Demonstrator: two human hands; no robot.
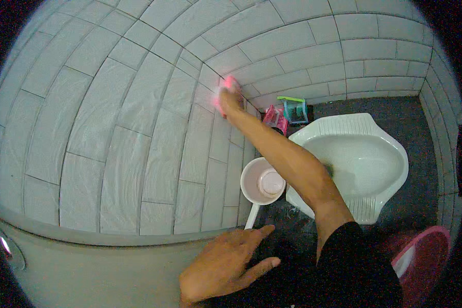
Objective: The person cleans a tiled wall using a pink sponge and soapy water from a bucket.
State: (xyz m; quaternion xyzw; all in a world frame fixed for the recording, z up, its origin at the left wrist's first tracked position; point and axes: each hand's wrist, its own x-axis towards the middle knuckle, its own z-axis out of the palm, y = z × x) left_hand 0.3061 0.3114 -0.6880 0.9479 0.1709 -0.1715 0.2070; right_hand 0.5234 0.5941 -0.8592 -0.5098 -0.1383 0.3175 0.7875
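My right hand (231,100) reaches far forward, closed around a bright pink scrubber (230,82). It presses this against the tiles where the left wall (128,128) meets the back wall (292,51). Blur hides the scrubber's exact kind. Whitish, soapy-looking streaks cover the left wall. Low in front, my left hand (226,262) has its thumb and forefinger spread, with nothing seen between them; the other fingers are partly hidden. Just beyond its fingertips is the handle of a white water dipper (246,190), which stands beneath my right forearm.
A white squat toilet (367,159) is set in the dark floor (416,123), partly behind my right arm. Pink and blue plastic brushes (295,110) lie in the back corner. A pink tub (428,262) stands at lower right. A pale panel (97,272) with a metal fitting borders the lower left.
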